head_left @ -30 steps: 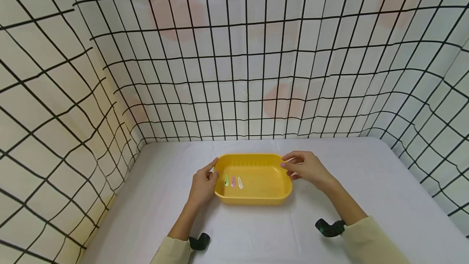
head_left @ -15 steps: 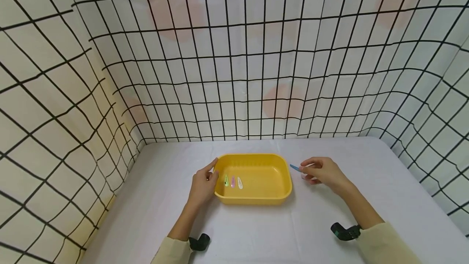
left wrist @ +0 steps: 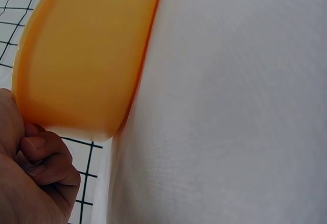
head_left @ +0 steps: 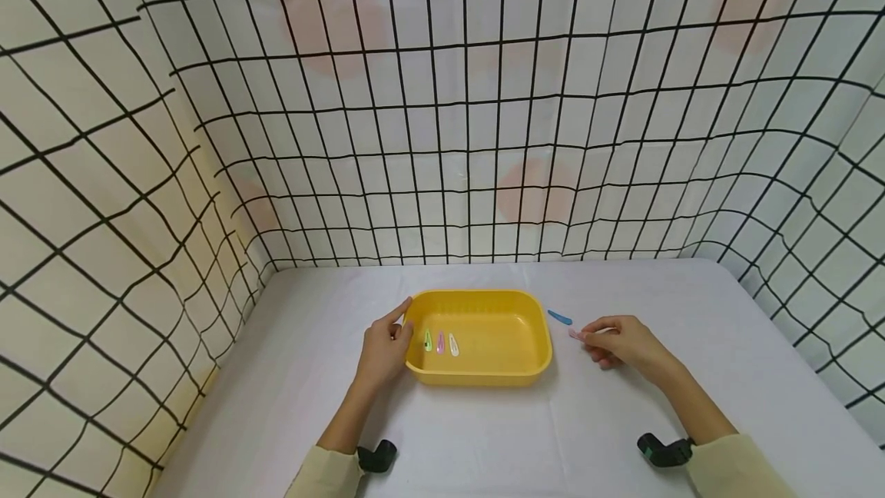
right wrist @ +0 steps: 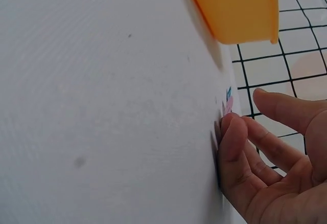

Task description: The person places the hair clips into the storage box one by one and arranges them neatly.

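At the left, the left hand (head_left: 384, 348) grips the rim of a glossy yellow tray (head_left: 498, 336) on the white worktop (head_left: 484, 436), its fingers curled at the end wall; the left wrist view cuts the tray off. Inside, toward the left, lie a slim green clip (head_left: 428, 340), a lilac clip (head_left: 440, 343) and a white clip (head_left: 453, 344). Just beyond the tray's right end lies a blue clip (head_left: 560, 317). Next, the right hand (head_left: 622, 344) pinches a pink clip (head_left: 576, 335) low over the worktop, fingertips hiding one end.
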Demonstrator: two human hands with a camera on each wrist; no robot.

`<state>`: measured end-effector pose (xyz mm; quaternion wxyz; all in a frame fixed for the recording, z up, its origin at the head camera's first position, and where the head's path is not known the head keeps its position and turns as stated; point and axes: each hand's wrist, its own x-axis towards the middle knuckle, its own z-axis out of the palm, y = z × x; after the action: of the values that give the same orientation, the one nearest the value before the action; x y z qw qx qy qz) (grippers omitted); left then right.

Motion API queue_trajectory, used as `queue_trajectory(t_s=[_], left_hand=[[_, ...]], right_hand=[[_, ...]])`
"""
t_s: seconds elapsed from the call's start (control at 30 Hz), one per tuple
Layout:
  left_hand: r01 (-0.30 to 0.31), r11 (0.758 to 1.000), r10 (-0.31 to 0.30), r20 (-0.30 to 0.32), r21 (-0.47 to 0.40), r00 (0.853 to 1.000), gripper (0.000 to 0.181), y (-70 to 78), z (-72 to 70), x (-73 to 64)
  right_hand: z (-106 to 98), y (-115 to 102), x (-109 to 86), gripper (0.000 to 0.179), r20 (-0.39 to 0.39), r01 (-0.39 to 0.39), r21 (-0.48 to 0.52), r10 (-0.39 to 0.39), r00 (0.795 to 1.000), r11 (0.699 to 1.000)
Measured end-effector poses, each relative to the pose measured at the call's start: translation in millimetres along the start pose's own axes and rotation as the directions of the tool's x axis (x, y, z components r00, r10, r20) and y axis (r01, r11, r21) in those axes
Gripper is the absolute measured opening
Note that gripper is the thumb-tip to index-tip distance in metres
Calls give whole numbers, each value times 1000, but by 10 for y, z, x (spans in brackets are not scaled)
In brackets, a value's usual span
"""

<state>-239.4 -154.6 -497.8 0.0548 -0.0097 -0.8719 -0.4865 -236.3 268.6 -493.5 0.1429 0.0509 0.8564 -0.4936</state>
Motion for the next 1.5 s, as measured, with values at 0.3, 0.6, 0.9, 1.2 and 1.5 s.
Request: queue_trajectory(t_s=[0.3, 0.6, 0.9, 1.2, 1.5], left_hand=[[-2, 1000, 2, 4, -18, 1000, 49, -2, -13, -5], [-5, 1000, 5, 5, -21, 1000, 49, -4, -4, 0], [-9, 1000, 9, 7, -24, 1000, 49, -4, -10, -2], [1, 1000, -1, 4, -18, 1000, 49, 18, -10, -14], [-6, 1000, 6, -1, -18, 1000, 49, 10, -6, -7]], right_hand=[[13, 22, 78, 41, -44, 11, -5, -11, 999, 1000], [84, 19, 138, 43, -133, 6, -127, -23, 991, 992], [137, 22, 140, 56, -175, 14, -284, -66, 982, 959], [145, 27, 112, 42, -189, 30, -276, -84, 978, 961], [143, -6, 44, 34, -185, 47, -288, -104, 977, 957]])
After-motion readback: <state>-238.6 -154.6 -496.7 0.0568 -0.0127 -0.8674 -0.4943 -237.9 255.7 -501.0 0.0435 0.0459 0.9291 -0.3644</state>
